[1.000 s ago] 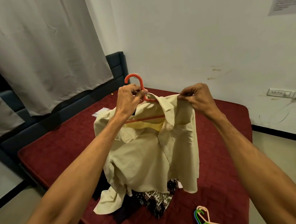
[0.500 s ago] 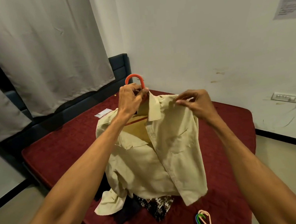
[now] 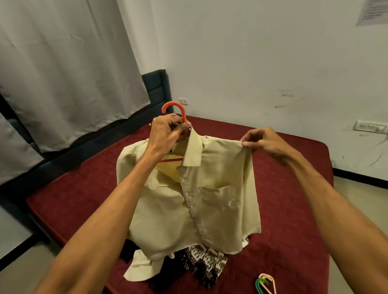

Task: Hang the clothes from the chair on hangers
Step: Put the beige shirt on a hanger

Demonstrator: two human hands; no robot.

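While only the head view is supplied, all entries come from it.

1. Left hand [image 3: 167, 131]: fingers curled round the neck of the orange hanger [image 3: 174, 108] just under its hook, holding it up above the bed [image 3: 300, 185]. The collar tip lies against the same grip.
2. Right hand [image 3: 265, 142]: thumb and forefinger pinch the right shoulder edge of the cream shirt [image 3: 192, 203]. The other fingers are loosely curled and hold nothing else.
3. Cream shirt: hangs from the hanger with its front toward the camera. It is open at the neck, where the hanger's crossbar shows inside. One cuff trails onto the pile below.
4. Pile: a patterned garment [image 3: 204, 264] and a dark garment [image 3: 162, 282] lie at the near edge of the bed, under the shirt.
5. Spare hangers [image 3: 265, 288]: green, blue and pale, near right on the bed, well apart from both hands.
6. Chair: not in view.

Step in hand (judged): seating the right shoulder over the hanger's right arm.

Handling notes (judged):
- Keep the left grip firm and the hanger level, so the left shoulder does not slide off.
- Draw the pinched seam outward, then down over the arm's end. Do not tug it toward the body.
- Let go only once the seam sits on the arm.
- Turn down the raised collar afterwards.
- Lift the shirt higher so the cuff clears the pile and drags nothing with it.
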